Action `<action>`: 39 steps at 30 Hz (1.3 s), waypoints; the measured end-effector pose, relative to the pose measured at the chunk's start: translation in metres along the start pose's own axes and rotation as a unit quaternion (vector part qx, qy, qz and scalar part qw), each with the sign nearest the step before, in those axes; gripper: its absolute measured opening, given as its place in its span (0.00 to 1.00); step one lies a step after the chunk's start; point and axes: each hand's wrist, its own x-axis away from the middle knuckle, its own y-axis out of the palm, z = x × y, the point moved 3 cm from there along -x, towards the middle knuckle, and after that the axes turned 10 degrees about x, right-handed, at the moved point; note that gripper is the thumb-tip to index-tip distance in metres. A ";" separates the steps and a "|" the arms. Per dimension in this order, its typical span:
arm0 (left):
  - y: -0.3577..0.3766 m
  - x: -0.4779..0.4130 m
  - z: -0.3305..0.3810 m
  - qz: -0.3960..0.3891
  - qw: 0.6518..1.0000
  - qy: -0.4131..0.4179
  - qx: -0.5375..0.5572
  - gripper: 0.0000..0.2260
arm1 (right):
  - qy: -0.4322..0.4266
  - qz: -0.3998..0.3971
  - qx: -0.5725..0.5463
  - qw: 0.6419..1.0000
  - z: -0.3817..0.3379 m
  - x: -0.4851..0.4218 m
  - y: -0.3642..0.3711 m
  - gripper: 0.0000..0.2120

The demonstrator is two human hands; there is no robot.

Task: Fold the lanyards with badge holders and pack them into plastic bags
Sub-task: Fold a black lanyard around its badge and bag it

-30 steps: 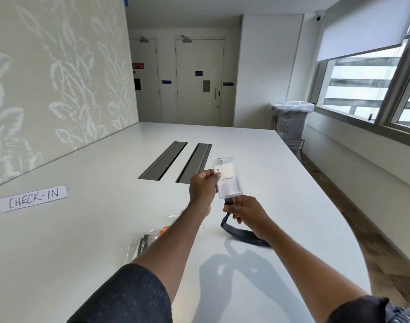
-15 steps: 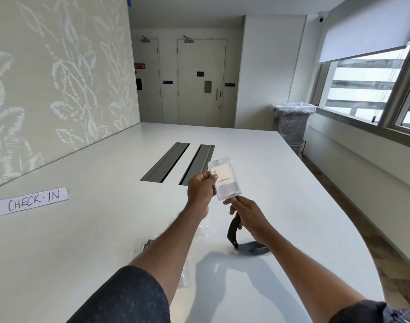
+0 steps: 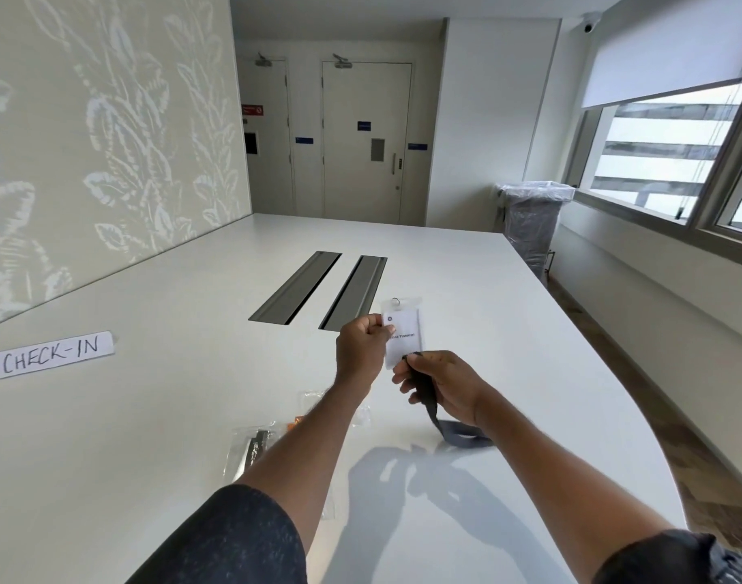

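Above the table: both hands hold one badge set in the air.
Table: wide white table [image 3: 466,263].
Plastic bags: clear plastic bags [image 3: 251,446] lying flat beneath the left forearm.
Right hand [image 3: 445,387]: fingers closed round the dark grey fabric lanyard [image 3: 453,432], whose loop hangs below the palm.
Left hand [image 3: 358,351]: thumb and fingers pinching the left edge of the clear rectangular badge holder [image 3: 407,330], held upright.

Black lanyard [image 3: 441,419], white table [image 3: 150,415], pale leaf-patterned wall [image 3: 108,141] (handwritten sign [image 3: 49,355], white).
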 end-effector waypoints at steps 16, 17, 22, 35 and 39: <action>-0.018 0.021 -0.024 -0.124 0.992 -0.032 -0.004 0.07 | -0.045 0.023 0.014 0.999 -0.049 -0.009 -0.038 0.14; -0.018 0.022 -0.025 -0.135 0.990 -0.040 0.009 0.06 | -0.040 0.020 0.029 0.999 -0.050 -0.008 -0.039 0.14; -0.020 0.028 -0.021 -0.186 0.979 -0.065 0.052 0.07 | -0.027 -0.006 0.087 0.996 -0.053 -0.005 -0.043 0.15; -0.012 0.026 0.001 -0.185 0.956 -0.069 0.217 0.08 | 0.013 -0.098 -0.146 0.984 -0.022 -0.003 -0.020 0.36; -0.013 0.021 0.002 -0.131 0.959 -0.073 0.240 0.08 | 0.026 -0.094 -0.202 0.974 -0.010 -0.004 -0.013 0.36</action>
